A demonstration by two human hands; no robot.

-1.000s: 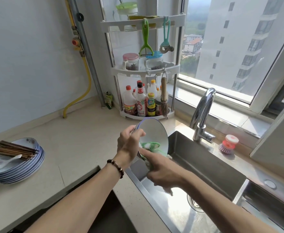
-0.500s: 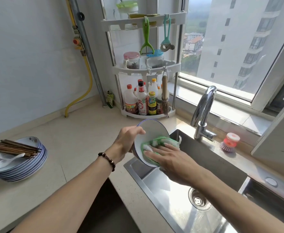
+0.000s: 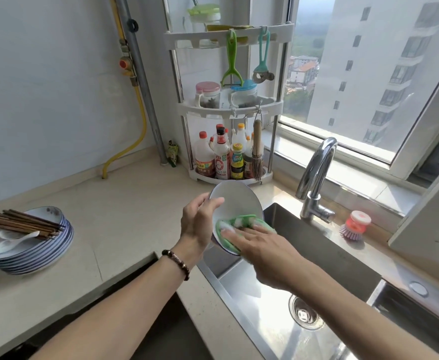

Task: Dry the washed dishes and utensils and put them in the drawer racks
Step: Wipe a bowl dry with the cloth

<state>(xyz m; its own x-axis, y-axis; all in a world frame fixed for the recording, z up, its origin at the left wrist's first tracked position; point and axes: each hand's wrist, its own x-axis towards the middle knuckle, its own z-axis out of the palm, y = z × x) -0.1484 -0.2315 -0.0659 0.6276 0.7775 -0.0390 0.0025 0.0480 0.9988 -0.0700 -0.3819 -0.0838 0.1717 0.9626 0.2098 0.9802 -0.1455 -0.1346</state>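
While the left hand [image 3: 200, 224] grips the plate [image 3: 235, 203] by its rim, tilted above the sink [image 3: 343, 255] edge, the right hand [image 3: 262, 252], fingers spread, presses a cloth [image 3: 239, 224] on its lower face, probably mid-wipe.

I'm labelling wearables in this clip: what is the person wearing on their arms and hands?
Both forearms are bare, no sleeves in view. The left hand has a bracelet of dark brown beads at the wrist. The right hand shows no glove, ring or watch.
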